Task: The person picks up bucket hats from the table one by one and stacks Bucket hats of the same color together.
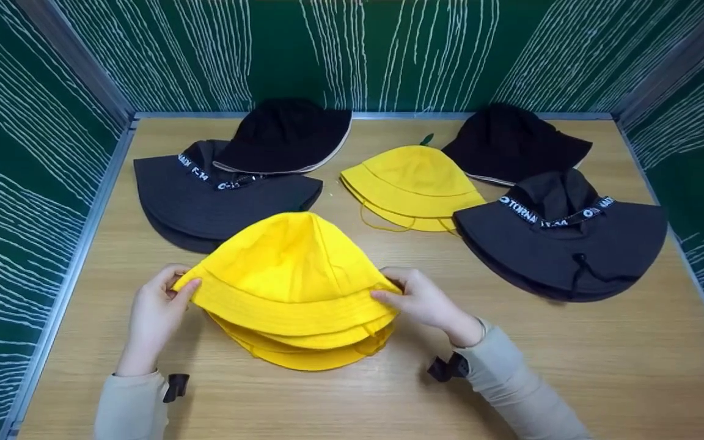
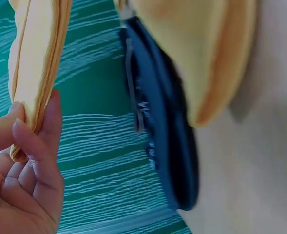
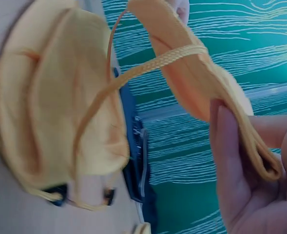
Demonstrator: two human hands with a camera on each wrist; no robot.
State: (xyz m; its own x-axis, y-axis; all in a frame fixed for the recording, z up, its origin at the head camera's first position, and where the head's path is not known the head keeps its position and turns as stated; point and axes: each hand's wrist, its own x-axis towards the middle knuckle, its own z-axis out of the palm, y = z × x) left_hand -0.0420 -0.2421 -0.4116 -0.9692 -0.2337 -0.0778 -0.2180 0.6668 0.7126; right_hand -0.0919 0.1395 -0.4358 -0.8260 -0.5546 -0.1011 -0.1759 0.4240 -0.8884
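Green wall panels (image 1: 382, 55) w/ white wavy lines are enclosing the wood-grain bench (image 1: 266, 409) at rear and sides. Two dk. grey bucket hats w/ lettered bands are resting on it: R. grey hat (image 1: 529, 253) and L. grey hat (image 1: 205, 211). Held yellow bucket hat (image 1: 285, 275) is hanging crown-up over the near centre of the bench, between both hands. Lower yellow hat (image 1: 315, 360) is showing directly beneath; contact betw. the two cannot be told. L. black hat (image 1: 291, 137) is overlapping L. grey hat in head view; R. black hat (image 1: 514, 146) is sitting behind R. grey hat. Far yellow hat (image 1: 416, 180) is lying just beside R. grey hat. L. hand (image 1: 156, 311) and R. hand (image 1: 428, 299) are gripping opp. brim ends, fingers (image 2: 41, 151) clamping the cloth against the thumbs. Approx. centre of R. wrist view, yellow cord (image 3: 114, 85) is dangling; dk. cord locks (image 3: 59, 195) are showing below.
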